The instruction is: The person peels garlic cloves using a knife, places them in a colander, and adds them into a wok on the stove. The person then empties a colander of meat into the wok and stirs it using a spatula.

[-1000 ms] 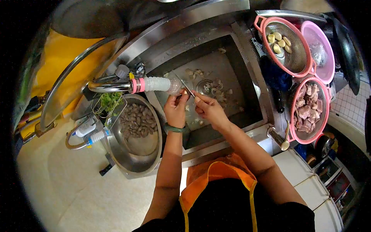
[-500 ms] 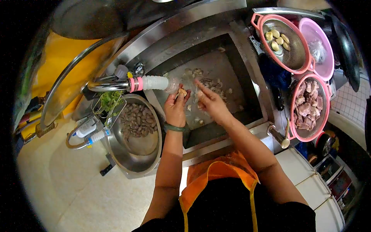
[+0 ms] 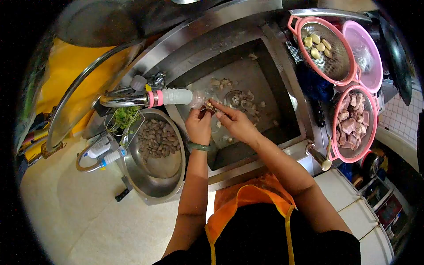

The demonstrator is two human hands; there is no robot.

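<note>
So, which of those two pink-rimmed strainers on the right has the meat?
The lower strainer: it holds a heap of pinkish meat chunks. The upper strainer, beside the lilac basin, holds just a few pale pieces.

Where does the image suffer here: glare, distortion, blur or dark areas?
Head view: wide-angle bowing, with black vignetting at the corners. Head view: bright glints on the curved metal spout, while the walls of the sink look dark. Head view: the small piece at the fingertips of the left hand is too indistinct to identify.
</note>
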